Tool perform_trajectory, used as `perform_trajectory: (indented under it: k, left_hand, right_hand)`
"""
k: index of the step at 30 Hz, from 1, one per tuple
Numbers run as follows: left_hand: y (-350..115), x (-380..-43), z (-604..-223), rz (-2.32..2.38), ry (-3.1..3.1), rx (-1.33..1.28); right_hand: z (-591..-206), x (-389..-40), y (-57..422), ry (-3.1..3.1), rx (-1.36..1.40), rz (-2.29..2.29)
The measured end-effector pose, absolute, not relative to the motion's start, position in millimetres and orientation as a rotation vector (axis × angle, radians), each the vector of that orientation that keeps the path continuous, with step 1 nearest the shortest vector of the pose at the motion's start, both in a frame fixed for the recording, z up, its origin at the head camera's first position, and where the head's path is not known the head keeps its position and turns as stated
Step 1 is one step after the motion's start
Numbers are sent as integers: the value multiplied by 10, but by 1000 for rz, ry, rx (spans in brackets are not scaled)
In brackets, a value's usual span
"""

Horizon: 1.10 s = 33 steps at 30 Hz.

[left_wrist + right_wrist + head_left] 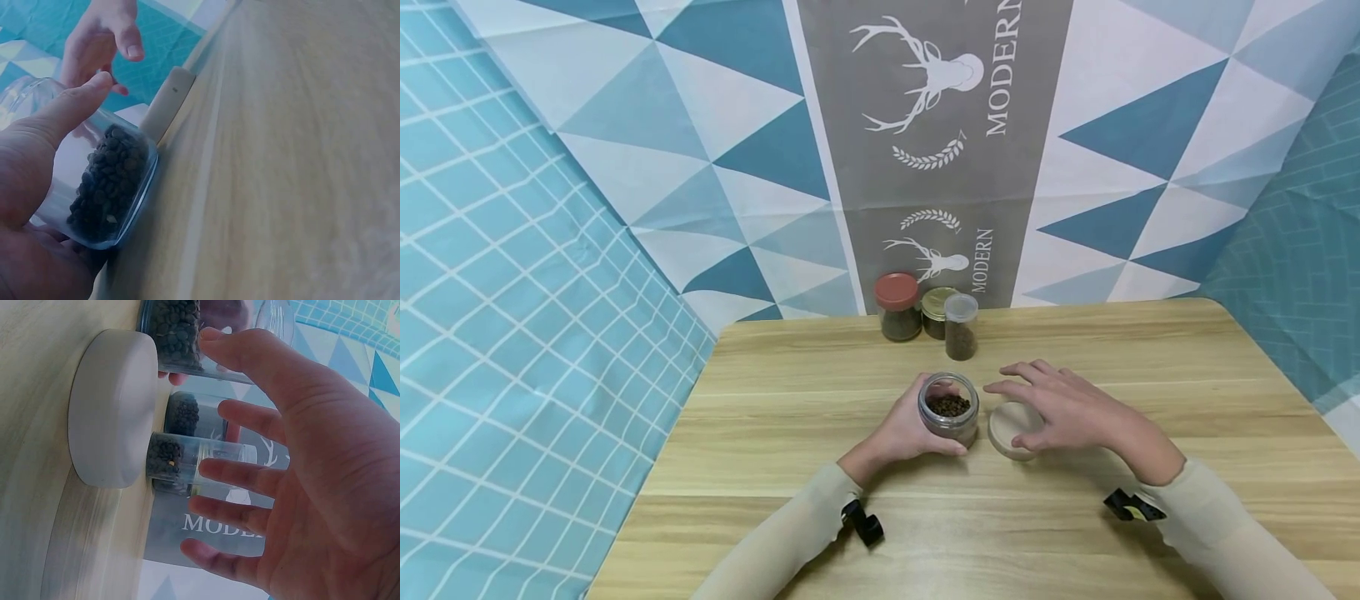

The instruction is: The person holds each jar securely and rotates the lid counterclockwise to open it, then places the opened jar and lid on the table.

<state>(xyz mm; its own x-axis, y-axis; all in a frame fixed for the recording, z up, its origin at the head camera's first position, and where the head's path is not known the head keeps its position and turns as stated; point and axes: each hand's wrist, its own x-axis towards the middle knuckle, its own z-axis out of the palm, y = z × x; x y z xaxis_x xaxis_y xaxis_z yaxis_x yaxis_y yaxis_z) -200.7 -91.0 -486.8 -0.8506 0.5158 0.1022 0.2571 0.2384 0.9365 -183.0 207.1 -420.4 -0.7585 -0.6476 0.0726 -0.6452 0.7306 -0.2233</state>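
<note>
A clear jar [950,408], uncapped and part filled with dark brown beans or pellets [111,181], stands on the wooden table. My left hand [906,427] grips it from the left, thumb along the near side and fingers round the back. Just right of the jar a round beige lid [1011,429] lies flat on the table. Over that lid hovers my right hand [1060,408], fingers spread and holding nothing. In the right wrist view a gap shows between its fingers and the lid [112,409].
Behind the hands, near the table's back edge, stand a red-lidded jar [898,307], a jar with a yellow-green lid [936,304] and a slim clear-capped jar [961,327], all with dark contents. A patterned cloth [752,167] hangs behind the table [790,358].
</note>
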Motion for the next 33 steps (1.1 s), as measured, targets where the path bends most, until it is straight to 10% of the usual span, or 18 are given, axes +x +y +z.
perform_trajectory:
  k: [33]
  left_hand:
    - [-1108, -2052, -4611, 1609, 2375, 793]
  right_hand:
    - [-4207, -1797, 2125, 2912, -1059, -368]
